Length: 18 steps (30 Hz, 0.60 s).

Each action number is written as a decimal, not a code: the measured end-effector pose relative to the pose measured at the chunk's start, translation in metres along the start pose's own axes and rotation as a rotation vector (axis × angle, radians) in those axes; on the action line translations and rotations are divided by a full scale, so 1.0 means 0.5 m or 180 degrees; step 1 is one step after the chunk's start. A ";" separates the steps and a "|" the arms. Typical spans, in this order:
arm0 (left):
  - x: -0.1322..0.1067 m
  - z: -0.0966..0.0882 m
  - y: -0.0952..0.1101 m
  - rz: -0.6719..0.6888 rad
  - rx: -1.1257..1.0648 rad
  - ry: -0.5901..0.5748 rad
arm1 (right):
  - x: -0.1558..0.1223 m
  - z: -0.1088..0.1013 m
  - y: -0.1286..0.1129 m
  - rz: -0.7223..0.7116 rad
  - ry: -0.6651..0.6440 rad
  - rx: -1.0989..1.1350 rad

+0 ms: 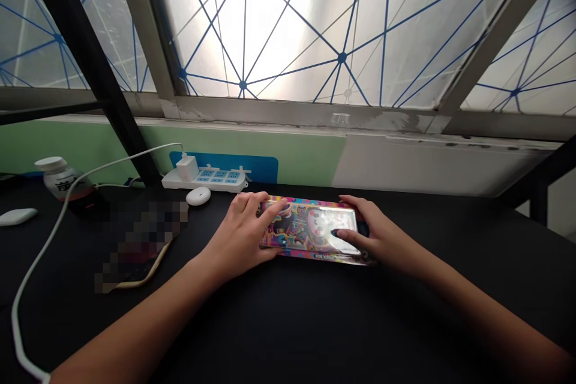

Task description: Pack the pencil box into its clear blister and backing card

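Observation:
A flat, colourful box [310, 229] with cartoon pictures and a shiny, reflective top lies on the black table, its long side running left to right. My left hand [245, 228] grips its left end, with fingers over the top and far edge and the thumb at the near edge. Around the right end is my right hand [371, 228], thumb resting on the shiny top and fingers behind the far corner. The box's underside and some fingertips are hidden.
On the black table [315, 324], a phone [148, 246], blurred out, lies left of my left arm. Behind it are a round white case [198, 195] and a white power strip [207, 180]. A white cable [58, 216] loops past a bottle [63, 177]. A window [288, 24] stands behind.

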<state>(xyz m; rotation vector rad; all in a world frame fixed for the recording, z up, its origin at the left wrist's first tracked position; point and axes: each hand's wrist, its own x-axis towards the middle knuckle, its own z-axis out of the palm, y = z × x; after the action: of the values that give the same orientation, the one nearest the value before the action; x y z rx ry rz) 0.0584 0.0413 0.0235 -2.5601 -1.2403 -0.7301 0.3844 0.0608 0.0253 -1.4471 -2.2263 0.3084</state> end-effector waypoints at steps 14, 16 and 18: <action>0.011 -0.048 -0.032 -0.0106 0.0038 0.0615 | -0.024 -0.045 -0.056 -0.1044 0.0838 -0.0754; 0.007 -0.053 -0.024 0.0019 0.0105 0.0576 | -0.032 -0.039 -0.065 -0.1287 0.0973 -0.0979; 0.004 -0.052 -0.008 0.0143 0.0189 0.0410 | -0.039 -0.025 -0.074 -0.1474 0.0916 -0.1175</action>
<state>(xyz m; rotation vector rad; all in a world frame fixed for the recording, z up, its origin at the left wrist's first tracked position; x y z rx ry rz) 0.0476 0.0354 0.0467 -2.4429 -1.1433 -0.8219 0.3675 0.0269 0.0470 -1.0056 -2.3621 -0.4535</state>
